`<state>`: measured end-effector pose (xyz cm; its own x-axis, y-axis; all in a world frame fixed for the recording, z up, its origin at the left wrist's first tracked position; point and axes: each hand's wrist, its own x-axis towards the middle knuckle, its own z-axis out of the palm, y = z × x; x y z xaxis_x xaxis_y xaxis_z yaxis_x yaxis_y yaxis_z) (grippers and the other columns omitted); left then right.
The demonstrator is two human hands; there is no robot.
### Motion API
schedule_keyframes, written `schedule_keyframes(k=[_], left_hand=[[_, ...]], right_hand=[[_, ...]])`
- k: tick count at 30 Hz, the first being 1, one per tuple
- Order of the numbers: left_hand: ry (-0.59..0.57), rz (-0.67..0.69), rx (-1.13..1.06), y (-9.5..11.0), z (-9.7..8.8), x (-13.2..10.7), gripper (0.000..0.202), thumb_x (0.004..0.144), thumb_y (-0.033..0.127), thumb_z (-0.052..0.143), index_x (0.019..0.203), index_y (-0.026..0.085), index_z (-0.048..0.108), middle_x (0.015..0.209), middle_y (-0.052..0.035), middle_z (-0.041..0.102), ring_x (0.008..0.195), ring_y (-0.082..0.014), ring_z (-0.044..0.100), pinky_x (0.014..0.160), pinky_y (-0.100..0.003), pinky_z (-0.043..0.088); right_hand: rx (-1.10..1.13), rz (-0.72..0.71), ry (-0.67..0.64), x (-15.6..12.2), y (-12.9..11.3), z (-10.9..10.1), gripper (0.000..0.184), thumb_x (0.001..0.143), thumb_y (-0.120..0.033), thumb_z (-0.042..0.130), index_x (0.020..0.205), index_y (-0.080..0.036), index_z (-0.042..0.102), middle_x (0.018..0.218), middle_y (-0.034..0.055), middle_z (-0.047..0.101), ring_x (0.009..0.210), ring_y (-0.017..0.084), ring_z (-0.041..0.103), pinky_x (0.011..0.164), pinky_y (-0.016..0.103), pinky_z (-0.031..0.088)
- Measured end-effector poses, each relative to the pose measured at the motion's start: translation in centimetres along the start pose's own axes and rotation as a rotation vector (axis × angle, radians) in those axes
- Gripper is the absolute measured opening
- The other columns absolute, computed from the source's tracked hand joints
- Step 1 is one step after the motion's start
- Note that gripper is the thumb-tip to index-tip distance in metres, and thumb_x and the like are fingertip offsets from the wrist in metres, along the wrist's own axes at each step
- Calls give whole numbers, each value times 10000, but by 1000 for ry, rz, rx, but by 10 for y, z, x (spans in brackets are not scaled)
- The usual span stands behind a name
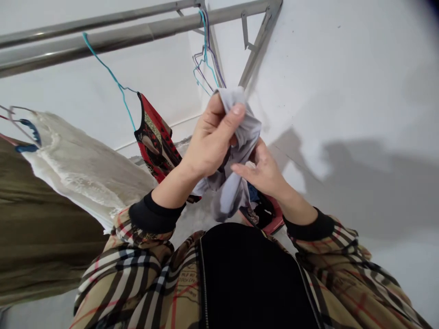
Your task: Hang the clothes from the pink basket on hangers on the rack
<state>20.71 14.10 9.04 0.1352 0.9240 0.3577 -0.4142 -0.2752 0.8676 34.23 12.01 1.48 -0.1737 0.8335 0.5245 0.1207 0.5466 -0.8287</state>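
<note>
A light grey piece of clothing (247, 125) is bunched up between my two hands, its lower part (228, 194) hanging in folds. My left hand (212, 137) pinches its upper edge between thumb and fingers. Lower and to the right, my right hand (265, 171) grips the cloth's side, with some fingers hidden behind it. What kind of garment it is cannot be made out. Just above the cloth, several blue and purple wire hangers (206, 55) hang from the rail.
Two metal rails (120, 34) run across the top to a wall bracket (259, 50). On the left hang a red patterned garment (156, 141), a cream lace garment (85, 160) and a dark olive one (41, 233). Below, a pink basket (277, 224) holds dark clothes. A white wall (360, 91) stands at right.
</note>
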Motion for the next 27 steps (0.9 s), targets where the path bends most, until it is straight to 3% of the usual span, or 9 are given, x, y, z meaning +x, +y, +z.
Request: schedule_keyframes(k=[2,5,10,14,18,21,27], left_hand=[[-75,53,151,-3,-5,-3,97,886,247,652,945,189,601,922,23,616,1200,-251,590,944,-380,532],[-86,111,320,-5,-22,0,218,824,367,716,910,196,613,887,25,595,1146,-262,610,894,-372,538],[-114,122,354,-17,-61,14,292,770,436,753,831,185,619,804,22,597,986,-210,652,798,-308,529],[-170,-22,282,-37,-84,18,325,754,459,764,783,170,620,749,20,611,845,-154,645,751,-261,501],[-201,-134,215,-57,-99,10,342,780,490,729,788,161,634,810,0,658,846,-130,629,791,-252,471],[-211,-202,151,-77,-109,-5,337,735,452,780,855,163,654,883,-8,676,846,-119,615,810,-250,457],[-117,-481,72,-144,-135,-55,405,661,440,825,870,168,612,717,31,598,655,-94,556,694,-252,464]], right_hand=[[-52,-3,69,11,0,2,501,841,-408,663,1297,-254,525,1237,62,628,1161,251,583,1014,451,499],[-49,59,30,22,-2,-8,231,890,-348,571,1075,-239,656,1029,19,691,1023,226,635,943,428,530],[157,267,-100,31,-17,-22,188,841,-385,658,944,-232,696,812,-9,688,809,171,667,733,312,565],[237,390,-178,40,-28,-21,237,761,-421,752,871,-218,698,723,-5,671,711,166,660,611,278,551],[294,441,-204,48,-31,-18,230,768,-434,739,824,-218,685,714,0,665,714,167,663,601,276,551],[316,466,-206,51,-29,-18,241,793,-443,719,829,-212,664,736,1,660,702,148,654,622,267,547],[405,443,-180,51,-33,-22,228,803,-394,733,793,-192,628,694,-16,619,629,96,605,598,210,524]])
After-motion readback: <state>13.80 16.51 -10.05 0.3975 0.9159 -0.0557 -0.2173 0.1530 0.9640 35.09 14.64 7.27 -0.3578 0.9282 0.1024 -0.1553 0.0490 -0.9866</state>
